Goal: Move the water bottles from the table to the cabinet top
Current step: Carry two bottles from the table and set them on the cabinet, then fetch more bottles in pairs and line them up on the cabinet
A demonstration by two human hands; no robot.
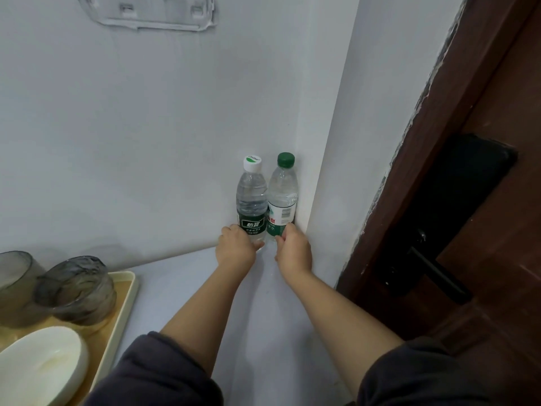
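Observation:
Two clear water bottles stand upright side by side in the far corner of a white surface [190, 288], against the wall. The left bottle [251, 197] has a white cap and a dark green label. The right bottle [282, 194] has a green cap and a white and green label. My left hand [236, 247] is wrapped around the base of the white-capped bottle. My right hand [293, 248] grips the base of the green-capped bottle. Both bottle bottoms are hidden behind my fingers.
A cream tray [124, 312] at the left holds two smoky glass cups [77, 288] and a white bowl [38, 367]. A dark brown door [483, 200] with a black handle [439, 276] stands close on the right. A clear plastic fixture [146, 10] hangs on the wall above.

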